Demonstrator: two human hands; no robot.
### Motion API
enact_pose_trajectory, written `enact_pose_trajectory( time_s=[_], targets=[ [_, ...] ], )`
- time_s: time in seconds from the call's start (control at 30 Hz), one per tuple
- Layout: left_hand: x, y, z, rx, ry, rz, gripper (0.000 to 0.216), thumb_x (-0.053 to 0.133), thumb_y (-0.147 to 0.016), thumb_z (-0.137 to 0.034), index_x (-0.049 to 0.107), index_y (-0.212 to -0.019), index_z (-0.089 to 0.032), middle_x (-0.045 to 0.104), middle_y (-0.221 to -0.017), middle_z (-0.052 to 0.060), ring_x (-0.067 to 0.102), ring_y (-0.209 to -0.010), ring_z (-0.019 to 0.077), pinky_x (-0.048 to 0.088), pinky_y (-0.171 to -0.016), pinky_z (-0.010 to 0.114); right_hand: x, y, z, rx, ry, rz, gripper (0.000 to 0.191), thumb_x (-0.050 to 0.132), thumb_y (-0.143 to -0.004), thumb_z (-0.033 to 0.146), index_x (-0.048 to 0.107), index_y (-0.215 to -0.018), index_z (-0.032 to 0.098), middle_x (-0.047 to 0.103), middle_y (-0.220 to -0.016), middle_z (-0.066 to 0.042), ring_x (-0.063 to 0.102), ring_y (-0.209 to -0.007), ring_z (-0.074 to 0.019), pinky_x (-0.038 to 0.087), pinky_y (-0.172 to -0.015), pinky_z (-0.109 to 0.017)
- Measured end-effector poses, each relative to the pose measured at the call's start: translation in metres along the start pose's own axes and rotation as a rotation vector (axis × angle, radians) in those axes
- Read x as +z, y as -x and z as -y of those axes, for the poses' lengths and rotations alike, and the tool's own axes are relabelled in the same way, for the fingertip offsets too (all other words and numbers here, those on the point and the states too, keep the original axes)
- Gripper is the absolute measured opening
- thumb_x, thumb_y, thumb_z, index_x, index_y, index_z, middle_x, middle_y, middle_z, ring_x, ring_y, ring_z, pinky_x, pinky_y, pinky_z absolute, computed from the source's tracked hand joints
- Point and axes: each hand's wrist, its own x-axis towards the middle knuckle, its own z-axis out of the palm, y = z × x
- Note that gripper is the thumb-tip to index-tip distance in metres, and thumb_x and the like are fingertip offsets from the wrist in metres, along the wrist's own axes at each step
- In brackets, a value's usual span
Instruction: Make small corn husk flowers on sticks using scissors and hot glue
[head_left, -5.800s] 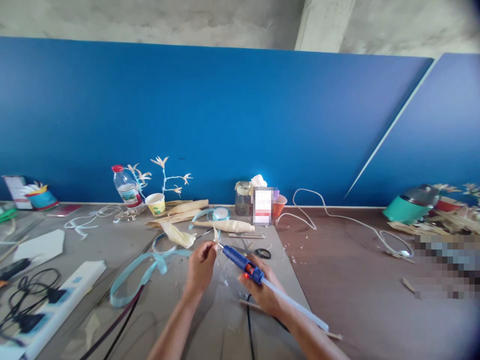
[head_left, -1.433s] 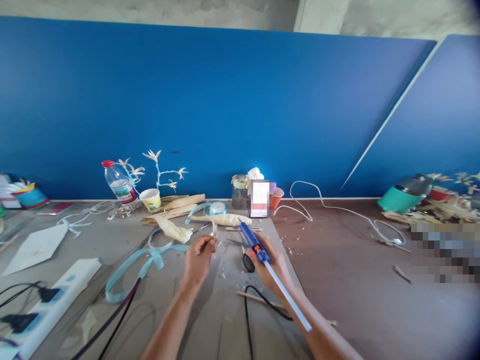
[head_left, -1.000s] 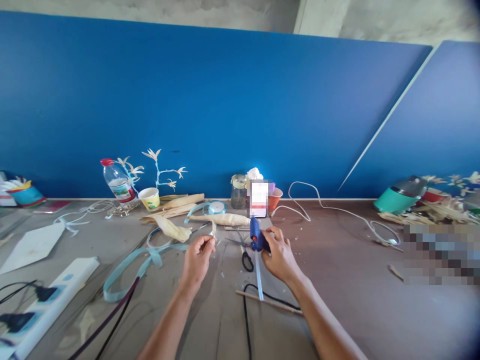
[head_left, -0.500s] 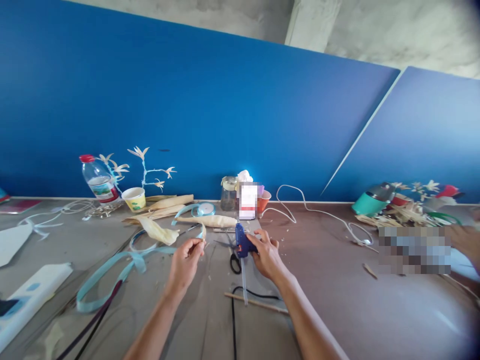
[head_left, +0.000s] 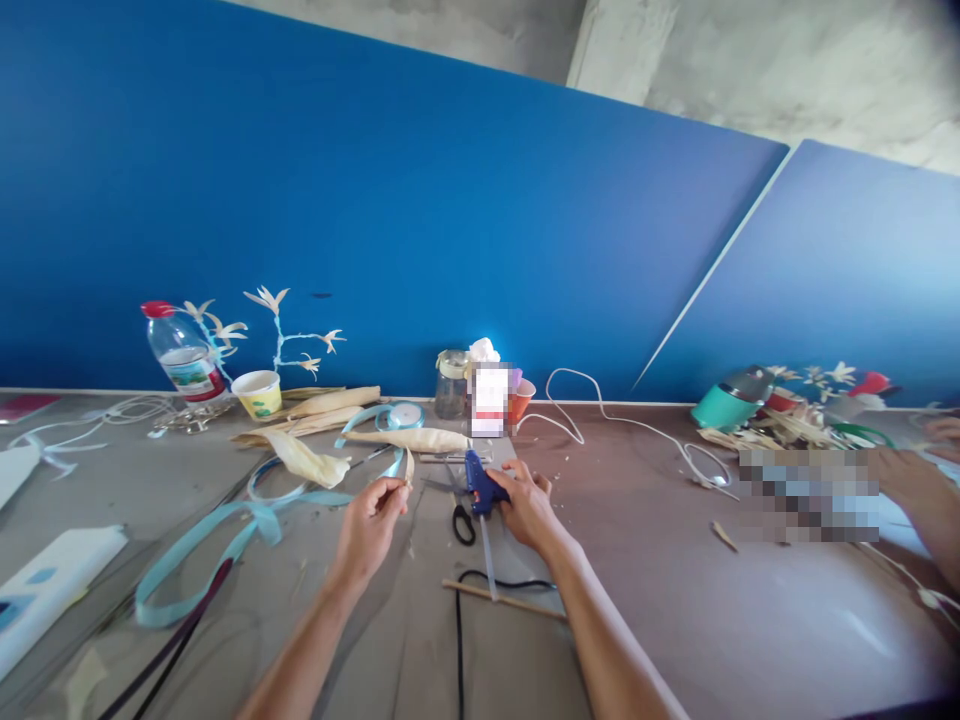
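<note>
Left hand (head_left: pixel 373 520): pinching pale husk piece (head_left: pixel 409 466), centre; lower end hidden
Right hand (head_left: pixel 531 508): closed around blue glue gun (head_left: pixel 478 482), centre
Phone (head_left: pixel 491 392): centre, pixelated
Bottle label (head_left: pixel 196 372): left, unreadable
Power strip (head_left: pixel 66 580): cut off, lower left

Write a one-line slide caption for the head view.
Left hand pinching a pale curled strip, right hand on a blue glue gun, black-handled scissors close by on a cluttered table.

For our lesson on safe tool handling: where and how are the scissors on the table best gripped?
The scissors look best pinched by the black handle loop, coming from the near side: the loop is their nearest visible part, a blade points left beyond it, and the blue glue gun, the right hand at its handle, crowds them on the right.
</note>
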Motion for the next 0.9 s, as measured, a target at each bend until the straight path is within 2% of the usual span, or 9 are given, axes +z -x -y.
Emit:
enact_pose_trajectory(
  time_s=[0.27, 0.63, 0.9],
  targets=[
    [0.001, 0.001, -0.002, 0.009, -0.011, 0.014, 0.023, 0.05, -0.076, -0.037, 0.061, -0.075, -0.017, 0.056, -0.058, -0.001, 0.047, -0.049, 0.0102, 0.033, -0.042, 0.018, -0.007, 0.008, 0.005, -0.028, -0.017, -0.012, 0.055, 0.046, -0.064, 0.004, 0.057, -0.111, 0.031, 0.048, -0.111, -0.004, 0.051, -0.093, -0.0181, 0.023, -0.09, -0.037],
    [0.0, 0.001, -0.007, 0.051, -0.051, -0.004, 0.022, 0.05, -0.074, -0.037, 0.059, -0.068, -0.018, 0.054, -0.055, -0.002, 0.049, -0.05, 0.0114, 0.037, -0.046, 0.019, -0.012, 0.01, 0.004, 0.093, 0.006, 0.033, 0.054, 0.048, -0.064, 0.007, 0.056, -0.113, 0.028, 0.05, -0.109, -0.007, 0.051, -0.095, -0.0208, 0.023, -0.088, -0.038],
    [0.0, 0.002, -0.007, 0.045, -0.067, 0.013, 0.022, 0.048, -0.076, -0.037, 0.059, -0.07, -0.019, 0.054, -0.056, -0.002, 0.048, -0.049, 0.0112, 0.037, -0.048, 0.02, -0.011, 0.013, 0.008, 0.1, -0.05, 0.044, 0.05, 0.05, -0.065, 0.01, 0.055, -0.112, 0.027, 0.052, -0.104, -0.007, 0.048, -0.101, -0.0224, 0.025, -0.086, -0.038]
  ],
)
